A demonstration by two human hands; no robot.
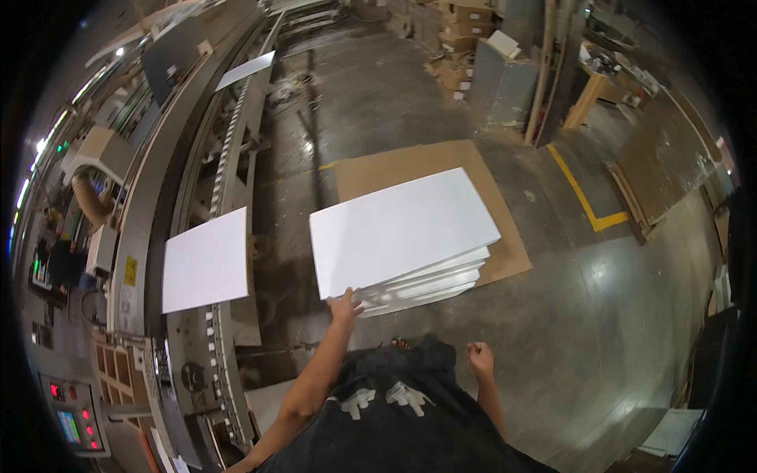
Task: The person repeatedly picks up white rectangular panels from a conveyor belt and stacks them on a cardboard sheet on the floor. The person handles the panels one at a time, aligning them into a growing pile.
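A stack of large white panels (402, 229) lies in front of me, its lower sheets fanned out unevenly along the near side. My left hand (344, 304) is at the near left corner of the top panel, fingers bent over its edge; their undersides are hidden. My right hand (479, 359) hangs to the right of my body, apart from the stack. Its fingers are curled into a fist, and nothing shows in it. Under the stack, a brown cardboard sheet (506, 251) covers part of the floor.
Along my left runs a long machine conveyor (236, 177), carrying one white panel (206, 262) close by and another white panel (246, 71) farther off. A control box (72, 418) with lit buttons stands at the lower left. Brown boards (662, 162) lean at the right.
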